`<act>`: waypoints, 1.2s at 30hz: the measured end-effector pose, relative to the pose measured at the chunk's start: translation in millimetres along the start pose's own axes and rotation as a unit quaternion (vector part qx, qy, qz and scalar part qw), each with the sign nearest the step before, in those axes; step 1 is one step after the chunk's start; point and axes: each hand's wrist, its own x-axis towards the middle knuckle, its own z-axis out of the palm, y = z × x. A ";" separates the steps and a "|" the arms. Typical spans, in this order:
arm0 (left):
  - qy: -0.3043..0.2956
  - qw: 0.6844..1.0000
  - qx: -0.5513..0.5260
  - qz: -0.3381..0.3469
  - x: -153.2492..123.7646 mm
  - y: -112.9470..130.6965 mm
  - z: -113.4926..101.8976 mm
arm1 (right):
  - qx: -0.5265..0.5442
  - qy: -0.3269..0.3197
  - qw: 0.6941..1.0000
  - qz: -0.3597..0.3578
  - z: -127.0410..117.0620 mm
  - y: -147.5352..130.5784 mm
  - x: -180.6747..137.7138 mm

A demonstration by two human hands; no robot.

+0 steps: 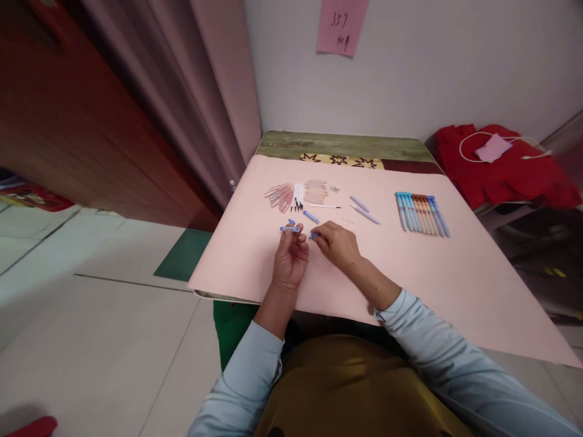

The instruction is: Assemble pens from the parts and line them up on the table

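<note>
Your left hand (291, 260) is palm up, thumb and fingers pinching a blue pen barrel (290, 229) just above the pink sheet (255, 267). The barrel's long axis runs from nine to three o'clock, its round open end facing three, towards your right hand (339, 243). That hand has thumb and fingertips pressed together on a small blue part (313, 235), near the barrel but apart from it; which way the part points is too small to tell.

At one o'clock from your left hand lies a short blue tube (311, 216), axis ten to four. Beyond it, a single white refill (325, 206) lies nine to three, dark tip to three. The grouped black-tipped refills (297, 197) point roughly to six, with pinkish clear barrels (279, 196) fanned on their nine o'clock side and pale clear barrels (316, 192) on their three.

Between one and two o'clock from your right hand, two lavender pen pieces (365, 214) slant ten to four. Between two and three, a row of pens (422, 214) lies side by side, tips towards six.
</note>
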 end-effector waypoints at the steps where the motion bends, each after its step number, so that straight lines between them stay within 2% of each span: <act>1: 0.004 1.000 0.001 -0.001 0.0 0.0 0.1 | -0.005 -0.003 1.000 0.005 -1.8 0.9 -0.8; 7: 0.024 1.000 -0.002 -0.018 1.0 -1.6 1.4 | -0.042 0.017 0.995 0.083 -19.0 14.0 -14.0; 12: 0.040 0.999 0.015 -0.019 2.5 -4.2 1.8 | 0.033 0.012 0.996 0.087 -23.1 23.7 -20.4; 16: 0.053 0.998 0.036 -0.007 3.6 -7.0 1.2 | 0.114 0.070 0.981 0.138 -35.5 44.9 -17.6; 21: 0.039 0.998 0.049 0.011 2.5 -10.2 1.4 | 0.124 0.131 0.964 0.197 -56.6 79.8 -12.4; 28: 0.087 0.995 -0.030 -0.037 6.6 -13.9 18.1 | 0.134 0.231 0.945 0.187 -63.1 91.5 2.2; 30: 0.075 0.995 -0.037 -0.057 9.6 -18.7 23.3 | 0.135 0.222 0.947 0.189 -62.2 98.8 11.6; 34: 0.074 0.996 0.000 -0.057 16.2 -28.3 25.0 | 0.181 0.123 0.958 0.188 -55.2 116.0 29.6; 36: 0.080 0.995 0.020 -0.047 19.2 -30.0 22.7 | 0.195 0.100 0.959 0.180 -50.0 119.4 33.1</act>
